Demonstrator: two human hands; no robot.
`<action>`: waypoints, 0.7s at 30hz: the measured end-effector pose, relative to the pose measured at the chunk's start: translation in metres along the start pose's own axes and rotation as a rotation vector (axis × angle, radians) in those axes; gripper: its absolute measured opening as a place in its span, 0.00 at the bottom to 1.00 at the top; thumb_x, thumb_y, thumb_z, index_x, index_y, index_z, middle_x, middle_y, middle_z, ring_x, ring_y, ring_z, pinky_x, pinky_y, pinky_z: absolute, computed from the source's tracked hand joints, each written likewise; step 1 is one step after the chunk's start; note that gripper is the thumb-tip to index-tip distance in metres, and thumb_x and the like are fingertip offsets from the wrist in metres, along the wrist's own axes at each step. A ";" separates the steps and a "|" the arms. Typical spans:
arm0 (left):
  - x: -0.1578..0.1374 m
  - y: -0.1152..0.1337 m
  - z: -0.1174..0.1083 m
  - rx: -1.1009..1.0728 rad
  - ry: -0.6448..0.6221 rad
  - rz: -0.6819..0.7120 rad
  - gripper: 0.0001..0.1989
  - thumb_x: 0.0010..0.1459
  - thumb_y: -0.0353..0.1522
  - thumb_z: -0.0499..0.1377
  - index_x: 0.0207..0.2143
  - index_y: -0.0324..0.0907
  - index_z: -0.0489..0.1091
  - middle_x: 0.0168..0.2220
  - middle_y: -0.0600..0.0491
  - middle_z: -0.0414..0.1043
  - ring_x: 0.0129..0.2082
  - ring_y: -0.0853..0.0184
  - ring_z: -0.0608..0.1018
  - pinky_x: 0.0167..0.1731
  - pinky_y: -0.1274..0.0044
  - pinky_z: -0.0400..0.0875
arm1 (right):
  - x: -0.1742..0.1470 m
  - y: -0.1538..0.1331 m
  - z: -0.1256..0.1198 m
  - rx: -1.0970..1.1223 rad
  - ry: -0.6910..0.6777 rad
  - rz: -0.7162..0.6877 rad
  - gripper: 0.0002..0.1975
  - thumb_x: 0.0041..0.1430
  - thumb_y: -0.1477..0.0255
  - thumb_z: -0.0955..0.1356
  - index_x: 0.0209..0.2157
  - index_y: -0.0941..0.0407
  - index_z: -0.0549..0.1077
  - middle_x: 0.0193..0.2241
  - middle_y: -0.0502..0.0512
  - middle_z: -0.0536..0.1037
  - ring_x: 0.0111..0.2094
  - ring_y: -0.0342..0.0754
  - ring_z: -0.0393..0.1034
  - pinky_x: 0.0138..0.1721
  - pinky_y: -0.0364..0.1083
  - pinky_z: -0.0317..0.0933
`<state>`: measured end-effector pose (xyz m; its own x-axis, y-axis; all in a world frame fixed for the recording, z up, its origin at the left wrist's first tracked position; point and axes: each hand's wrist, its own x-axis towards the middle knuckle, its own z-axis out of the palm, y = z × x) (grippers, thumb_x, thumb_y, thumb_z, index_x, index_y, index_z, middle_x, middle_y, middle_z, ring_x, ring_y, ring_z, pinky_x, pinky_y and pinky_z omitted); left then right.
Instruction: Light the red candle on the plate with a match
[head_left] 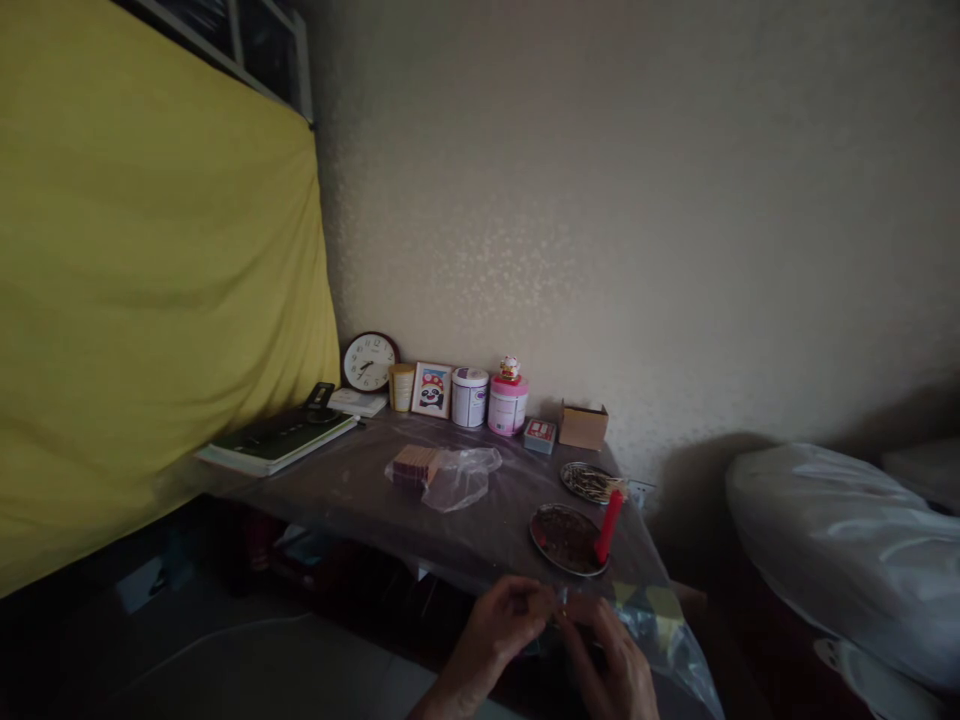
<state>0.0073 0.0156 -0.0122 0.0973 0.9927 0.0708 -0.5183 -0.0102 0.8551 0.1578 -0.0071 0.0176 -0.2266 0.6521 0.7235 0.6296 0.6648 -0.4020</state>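
Dim light covers the patterned wall [637,200] and the plastic-covered table [495,530]; nearer us than the red stick [610,525], our left hand [506,630] and right hand [611,655] meet with bent fingers, tips drawn almost together; something small [562,614] glints faintly between them, but blur and shadow stop us naming it, and we cannot tell which hand, if either, grips it; the bottom edge cuts both arms off. Just beyond our fingers, the dark round tray [561,570] has the red stick standing at its right side, leaning slightly; what coats the tray we cannot make out; behind the red stick, and partly covered by it, lie pale thin sticks [600,482] on a second dish [568,487]; well left of the red stick, a clear bag [461,480] half hides a stacked block [415,462]; far to its right, a pale wrapped bulk [832,540] runs out of view.
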 end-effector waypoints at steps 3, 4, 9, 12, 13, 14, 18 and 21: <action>-0.002 0.005 0.002 0.008 0.000 -0.002 0.19 0.30 0.36 0.72 0.28 0.39 0.75 0.27 0.50 0.77 0.30 0.66 0.75 0.33 0.76 0.66 | 0.001 0.000 0.000 0.006 0.033 -0.034 0.07 0.61 0.68 0.61 0.33 0.52 0.69 0.29 0.50 0.76 0.31 0.42 0.74 0.32 0.37 0.68; -0.003 0.006 0.003 0.012 0.000 -0.007 0.21 0.29 0.36 0.72 0.29 0.38 0.75 0.27 0.51 0.77 0.29 0.66 0.75 0.31 0.76 0.66 | 0.002 -0.001 0.000 0.006 0.038 -0.043 0.07 0.61 0.68 0.61 0.33 0.52 0.69 0.29 0.49 0.76 0.31 0.42 0.74 0.32 0.37 0.68; -0.005 0.011 0.007 0.033 0.012 -0.028 0.21 0.29 0.39 0.71 0.29 0.39 0.74 0.27 0.51 0.77 0.28 0.65 0.75 0.29 0.76 0.66 | 0.003 -0.004 -0.002 -0.002 0.019 -0.034 0.08 0.62 0.68 0.60 0.31 0.53 0.69 0.28 0.49 0.75 0.30 0.41 0.73 0.32 0.36 0.67; -0.005 0.010 0.004 0.036 -0.021 0.000 0.22 0.30 0.37 0.71 0.31 0.39 0.74 0.30 0.50 0.77 0.33 0.64 0.75 0.32 0.76 0.66 | 0.002 -0.004 -0.002 0.007 0.015 -0.045 0.08 0.62 0.68 0.61 0.32 0.53 0.69 0.29 0.50 0.76 0.32 0.42 0.74 0.33 0.37 0.67; -0.005 0.007 0.002 0.038 -0.037 0.012 0.22 0.31 0.37 0.71 0.32 0.39 0.73 0.31 0.50 0.77 0.33 0.64 0.75 0.32 0.76 0.66 | 0.002 -0.003 -0.001 0.011 0.018 -0.045 0.08 0.61 0.68 0.61 0.32 0.53 0.70 0.30 0.50 0.76 0.32 0.42 0.74 0.34 0.37 0.67; -0.004 0.004 -0.001 0.038 -0.049 0.020 0.22 0.32 0.37 0.71 0.32 0.39 0.73 0.31 0.50 0.77 0.33 0.64 0.75 0.32 0.76 0.66 | 0.002 -0.003 -0.001 0.017 0.020 -0.043 0.08 0.61 0.69 0.61 0.32 0.53 0.70 0.30 0.50 0.76 0.32 0.42 0.74 0.34 0.37 0.67; 0.001 -0.007 -0.008 0.042 -0.062 0.040 0.22 0.35 0.38 0.70 0.34 0.40 0.71 0.31 0.51 0.77 0.33 0.64 0.75 0.34 0.74 0.67 | 0.003 -0.003 0.000 0.066 0.023 -0.018 0.07 0.61 0.69 0.62 0.32 0.53 0.70 0.30 0.50 0.76 0.32 0.42 0.74 0.34 0.36 0.67; 0.000 -0.005 -0.007 0.050 -0.047 0.061 0.20 0.36 0.39 0.69 0.33 0.40 0.71 0.31 0.51 0.77 0.35 0.62 0.75 0.37 0.72 0.67 | 0.003 -0.003 -0.001 0.142 0.013 0.030 0.08 0.60 0.68 0.62 0.32 0.53 0.72 0.31 0.51 0.77 0.33 0.42 0.74 0.35 0.36 0.67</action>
<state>0.0040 0.0169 -0.0203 0.1070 0.9835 0.1461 -0.4813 -0.0773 0.8732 0.1556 -0.0078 0.0215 -0.1987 0.6681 0.7170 0.5244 0.6905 -0.4981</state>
